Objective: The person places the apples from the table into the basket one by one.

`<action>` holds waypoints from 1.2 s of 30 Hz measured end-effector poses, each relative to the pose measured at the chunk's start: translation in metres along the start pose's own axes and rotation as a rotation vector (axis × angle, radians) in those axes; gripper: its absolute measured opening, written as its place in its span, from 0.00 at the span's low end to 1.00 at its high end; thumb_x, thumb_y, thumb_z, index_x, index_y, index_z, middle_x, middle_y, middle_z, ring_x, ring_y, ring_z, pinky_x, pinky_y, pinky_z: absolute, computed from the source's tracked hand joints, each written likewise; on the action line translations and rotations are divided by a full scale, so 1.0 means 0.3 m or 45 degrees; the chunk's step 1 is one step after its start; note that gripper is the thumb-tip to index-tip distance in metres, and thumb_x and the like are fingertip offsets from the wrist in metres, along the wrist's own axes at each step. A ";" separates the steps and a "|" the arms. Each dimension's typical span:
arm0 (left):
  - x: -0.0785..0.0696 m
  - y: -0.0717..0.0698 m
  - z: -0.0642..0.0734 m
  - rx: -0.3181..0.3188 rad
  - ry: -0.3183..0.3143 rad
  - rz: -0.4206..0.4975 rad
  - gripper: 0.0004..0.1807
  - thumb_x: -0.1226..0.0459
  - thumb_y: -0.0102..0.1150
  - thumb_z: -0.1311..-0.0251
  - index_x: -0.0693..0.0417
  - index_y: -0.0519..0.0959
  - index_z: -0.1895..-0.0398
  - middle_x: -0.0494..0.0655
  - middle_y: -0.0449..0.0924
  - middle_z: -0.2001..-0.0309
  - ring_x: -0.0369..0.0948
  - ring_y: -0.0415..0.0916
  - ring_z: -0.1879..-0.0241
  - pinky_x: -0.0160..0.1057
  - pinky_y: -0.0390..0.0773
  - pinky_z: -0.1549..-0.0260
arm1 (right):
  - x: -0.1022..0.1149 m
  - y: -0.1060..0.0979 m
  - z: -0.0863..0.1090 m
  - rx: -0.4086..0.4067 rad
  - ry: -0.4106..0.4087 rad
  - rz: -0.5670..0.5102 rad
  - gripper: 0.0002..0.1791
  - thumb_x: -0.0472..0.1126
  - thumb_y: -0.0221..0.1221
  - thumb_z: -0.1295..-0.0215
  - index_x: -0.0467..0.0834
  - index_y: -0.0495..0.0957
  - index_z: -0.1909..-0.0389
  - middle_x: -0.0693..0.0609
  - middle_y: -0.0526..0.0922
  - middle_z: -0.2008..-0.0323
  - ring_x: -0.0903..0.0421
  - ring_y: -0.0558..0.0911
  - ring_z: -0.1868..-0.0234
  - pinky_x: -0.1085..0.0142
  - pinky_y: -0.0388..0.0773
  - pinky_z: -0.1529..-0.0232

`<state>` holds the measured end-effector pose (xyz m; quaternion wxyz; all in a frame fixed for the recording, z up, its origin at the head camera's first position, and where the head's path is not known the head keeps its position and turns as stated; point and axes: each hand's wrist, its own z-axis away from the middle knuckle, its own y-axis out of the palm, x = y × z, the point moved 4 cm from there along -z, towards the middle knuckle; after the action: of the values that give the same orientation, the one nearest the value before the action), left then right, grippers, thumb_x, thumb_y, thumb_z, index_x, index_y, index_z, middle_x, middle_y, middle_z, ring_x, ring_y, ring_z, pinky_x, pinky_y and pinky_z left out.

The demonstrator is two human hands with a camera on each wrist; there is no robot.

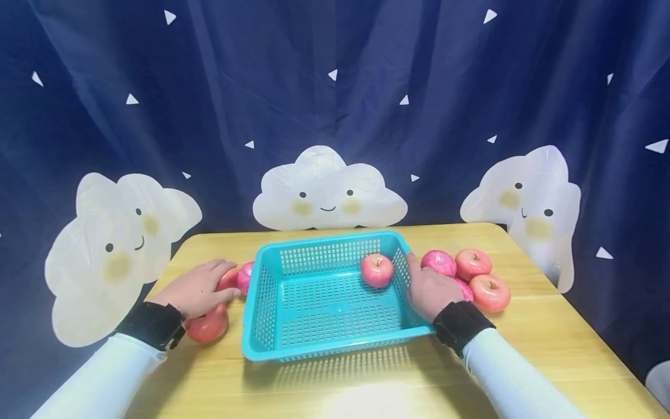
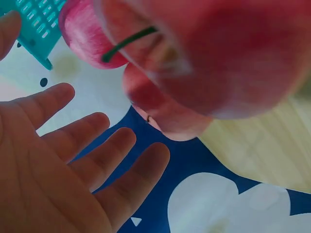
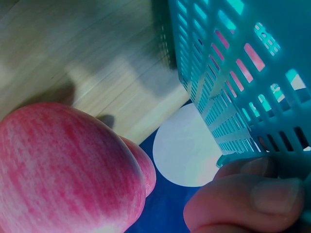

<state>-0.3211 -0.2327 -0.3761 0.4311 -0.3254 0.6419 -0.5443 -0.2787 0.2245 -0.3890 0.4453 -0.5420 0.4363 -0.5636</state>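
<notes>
A turquoise plastic basket point(image 1: 330, 352) sits mid-table, tilted slightly, with one red apple point(image 1: 377, 270) inside near its right wall. My right hand point(image 1: 431, 291) grips the basket's right rim; in the right wrist view its fingers point(image 3: 243, 201) curl at the basket edge. On the left, my left hand point(image 1: 196, 291) hovers over a small group of apples, fingers spread and holding nothing. Close to it are a red apple point(image 1: 209, 325) and a pinker apple point(image 1: 246, 278) against the basket's left side. The left wrist view shows a large stemmed apple point(image 2: 233, 53) beyond the open palm point(image 2: 43, 170).
Right of the basket several apples lie grouped, among them a pink one point(image 1: 438, 263) and a red one point(image 1: 490, 293). The wooden table point(image 1: 555, 349) ends at a dark blue curtain point(image 1: 324, 70) with cloud patterns.
</notes>
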 end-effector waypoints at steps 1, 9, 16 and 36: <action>0.006 0.005 0.007 0.002 -0.010 0.010 0.41 0.42 0.63 0.38 0.57 0.69 0.29 0.63 0.70 0.33 0.65 0.65 0.34 0.69 0.73 0.46 | 0.000 0.001 0.001 0.004 0.004 -0.006 0.38 0.54 0.47 0.23 0.41 0.47 0.21 0.45 0.77 0.70 0.40 0.83 0.63 0.48 0.80 0.68; 0.043 0.033 0.069 -0.030 -0.042 0.032 0.41 0.43 0.64 0.38 0.59 0.69 0.29 0.65 0.68 0.32 0.65 0.63 0.33 0.70 0.69 0.43 | -0.002 0.003 0.002 -0.005 0.026 -0.030 0.35 0.57 0.41 0.21 0.40 0.50 0.23 0.43 0.79 0.67 0.39 0.83 0.61 0.44 0.80 0.63; 0.056 0.058 0.113 -0.039 -0.057 0.033 0.44 0.36 0.55 0.35 0.57 0.67 0.26 0.66 0.65 0.29 0.66 0.61 0.32 0.71 0.67 0.43 | -0.005 0.007 0.000 -0.037 -0.027 0.029 0.39 0.51 0.50 0.24 0.41 0.46 0.21 0.39 0.81 0.60 0.37 0.84 0.61 0.43 0.81 0.64; 0.087 0.083 0.151 -0.063 0.011 0.094 0.42 0.42 0.66 0.40 0.57 0.71 0.29 0.61 0.71 0.35 0.61 0.70 0.37 0.65 0.72 0.43 | 0.006 0.003 0.000 -0.040 -0.045 0.059 0.42 0.48 0.55 0.28 0.41 0.46 0.21 0.41 0.80 0.64 0.40 0.83 0.64 0.45 0.81 0.68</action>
<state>-0.2895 -0.2699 -0.4073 0.4399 -0.3098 0.6686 -0.5133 -0.2787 0.2226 -0.3894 0.4572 -0.5486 0.4497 -0.5364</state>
